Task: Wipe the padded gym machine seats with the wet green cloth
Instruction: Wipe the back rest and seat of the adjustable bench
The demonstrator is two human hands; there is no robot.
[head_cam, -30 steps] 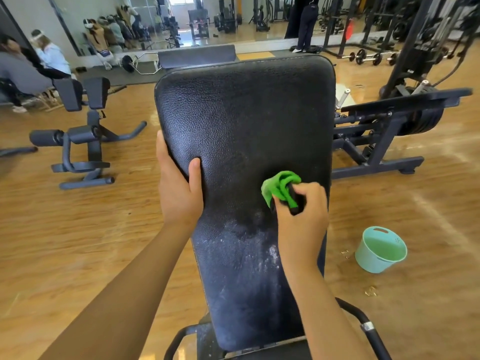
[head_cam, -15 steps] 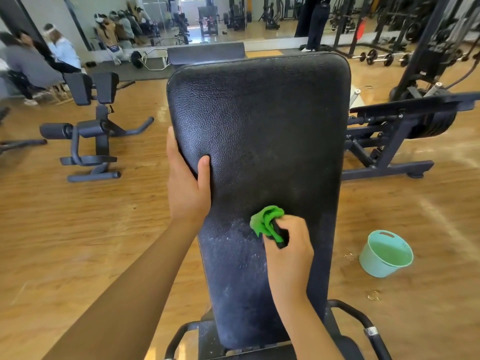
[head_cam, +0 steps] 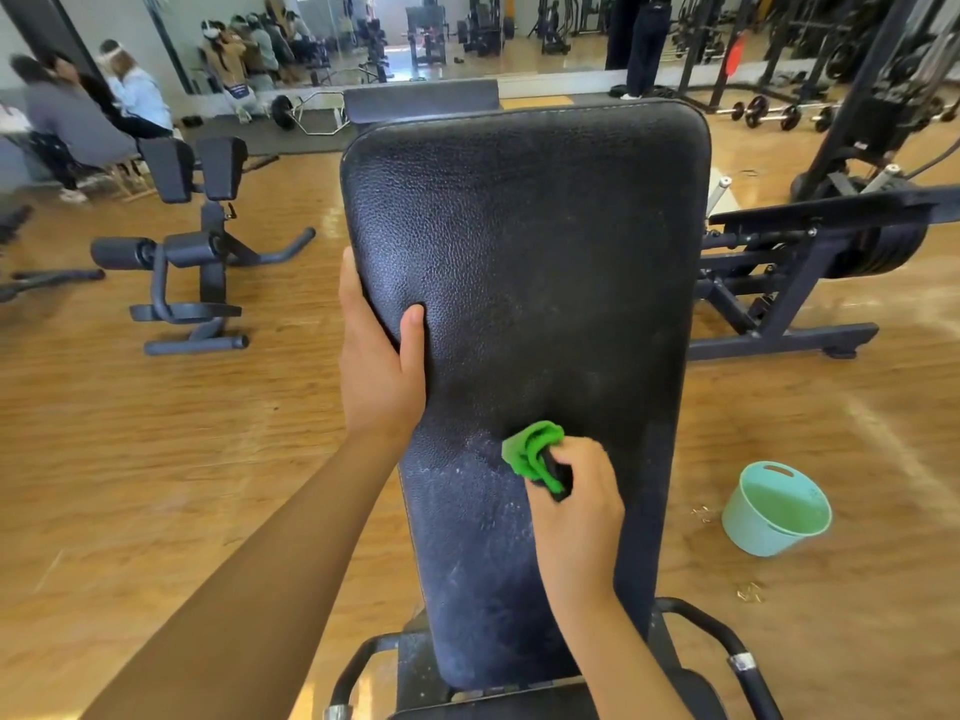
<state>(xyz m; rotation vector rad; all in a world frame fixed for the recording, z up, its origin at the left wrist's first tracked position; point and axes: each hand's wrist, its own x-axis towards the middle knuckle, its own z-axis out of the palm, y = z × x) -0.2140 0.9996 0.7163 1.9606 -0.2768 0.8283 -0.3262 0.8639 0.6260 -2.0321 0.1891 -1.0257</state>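
- Two bare forearms (head_cam: 249,579) reach in from the lower edge, one on each side.
- The right hand (head_cam: 576,504) is curled in a fist round the cloth (head_cam: 530,448), one crumpled bright green wad that bulges out above the knuckles. Something small and black shows in the fist under the green; I cannot tell what it is.
- The cloth presses on the lower middle of the pad (head_cam: 519,241), a little right of centre.
- The pad is one long black slab with rounded corners, a pebbled leather-like grain and a stitched seam along its top edge. Whitish specks and smears cover the lower half around and below the cloth; the upper half looks darker.
- The left hand (head_cam: 379,376) grips the pad's left edge about halfway up, with the thumb flat on the front face and the fingers wrapped behind, out of sight.
- Under the pad two curved black metal tubes (head_cam: 724,639) bend outward, one per side; the right one has a silver band.
- One round, pale mint plastic bucket (head_cam: 774,511) with a slot handle in its rim stands right of the pad, apart from it, on the glossy orange-brown plank floor (head_cam: 156,459).
- Left, one grey machine (head_cam: 210,252) has two upright rectangular cushions, a cylindrical roller and tubular feet.
- Right, a dark steel frame (head_cam: 779,298) carries stacked round plates (head_cam: 883,252).
- Farthest off are a mirror (head_cam: 467,23) wall, a few small dumbbells (head_cam: 756,112) and seated people (head_cam: 78,127), too mixed with reflections to count.
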